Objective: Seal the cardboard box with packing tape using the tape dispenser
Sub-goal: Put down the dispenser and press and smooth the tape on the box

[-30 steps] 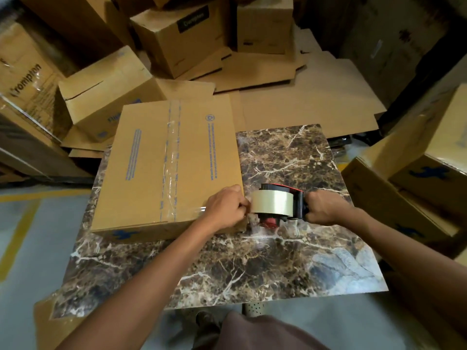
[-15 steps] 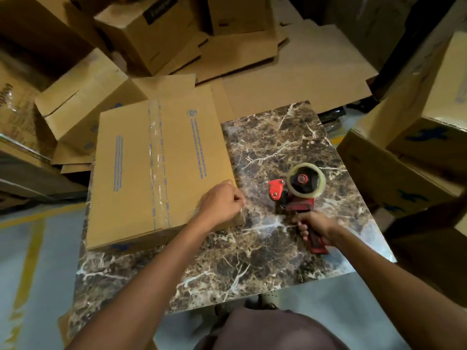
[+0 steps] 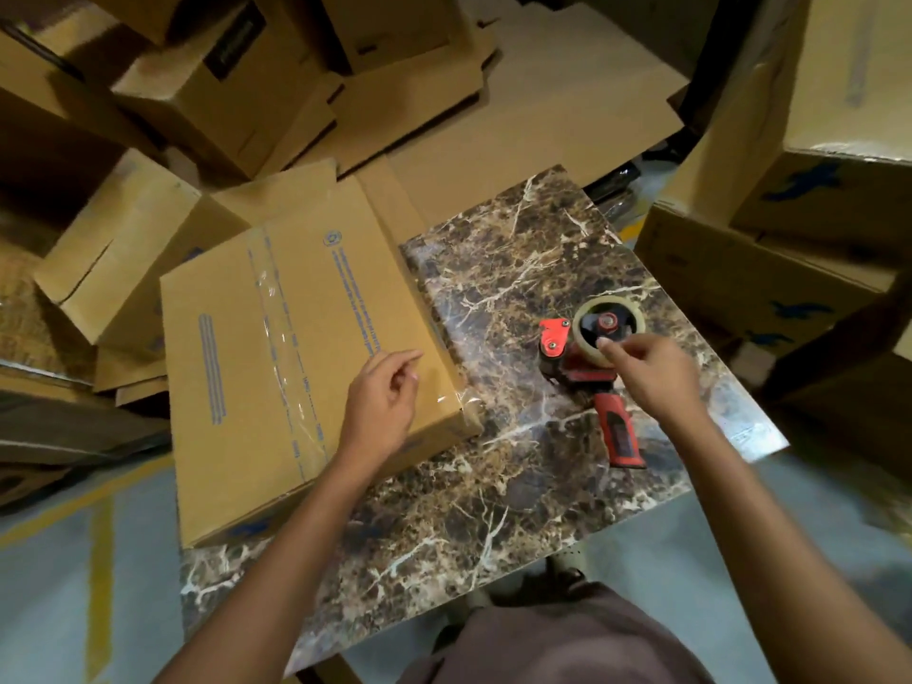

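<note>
The cardboard box (image 3: 237, 436) lies flat on the left part of the counter (image 3: 493, 510), in the same position as 0.5 s ago. 1 clear tape strip (image 3: 285, 348) runs along its top seam from the far edge to the near edge. More clear tape wraps the near right corner of the box.

The left hand (image 3: 382, 407) rests on the box top near that corner. 0.5 s ago it was a tight fist at the box edge. Its fingers are now loosely curled, and it holds nothing that can be seen.

The tape dispenser (image 3: 567, 360) lies on its side on the counter, to the right of the box and apart from it. It has not shifted on the counter. Its handle (image 3: 623, 434) points toward the person and is now free. 0.5 s ago the right hand (image 3: 651, 372) gripped this handle. That hand is now at the tape roll (image 3: 636, 308), where thumb and fingertips pinch the near rim.

Stacked boxes (image 3: 123, 249) and flat cardboard sheets (image 3: 543, 101) surround the counter. The grey floor (image 3: 74, 609) shows at lower left.
</note>
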`<control>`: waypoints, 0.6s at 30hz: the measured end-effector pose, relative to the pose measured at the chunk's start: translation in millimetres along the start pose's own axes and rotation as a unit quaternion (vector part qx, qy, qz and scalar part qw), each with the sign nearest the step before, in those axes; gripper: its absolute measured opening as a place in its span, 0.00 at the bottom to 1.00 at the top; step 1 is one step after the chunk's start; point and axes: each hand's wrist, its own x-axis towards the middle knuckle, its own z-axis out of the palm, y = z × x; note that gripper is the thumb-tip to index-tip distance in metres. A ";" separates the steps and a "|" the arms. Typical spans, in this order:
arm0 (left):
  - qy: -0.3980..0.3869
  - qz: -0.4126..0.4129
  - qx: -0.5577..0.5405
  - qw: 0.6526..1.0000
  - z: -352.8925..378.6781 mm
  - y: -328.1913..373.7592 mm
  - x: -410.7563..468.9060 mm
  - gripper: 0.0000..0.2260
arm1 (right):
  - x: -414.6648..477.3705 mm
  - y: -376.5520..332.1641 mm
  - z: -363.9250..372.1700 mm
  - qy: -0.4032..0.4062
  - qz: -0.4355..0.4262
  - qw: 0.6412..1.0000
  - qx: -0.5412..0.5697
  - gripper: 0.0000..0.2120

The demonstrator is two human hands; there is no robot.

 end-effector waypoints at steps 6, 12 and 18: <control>-0.044 0.139 0.173 0.974 -10.0 -44.4 6.5 0.18 | -31.4 -96.7 79.1 -0.087 -0.092 0.946 0.298 0.19; -0.088 0.154 0.199 0.964 1.2 -65.3 4.9 0.25 | -36.1 -114.2 150.1 -0.235 -0.098 0.935 0.246 0.35; -0.083 0.161 0.215 0.960 4.2 -68.4 5.8 0.25 | -34.5 -102.4 158.7 -0.250 -0.028 0.893 0.372 0.28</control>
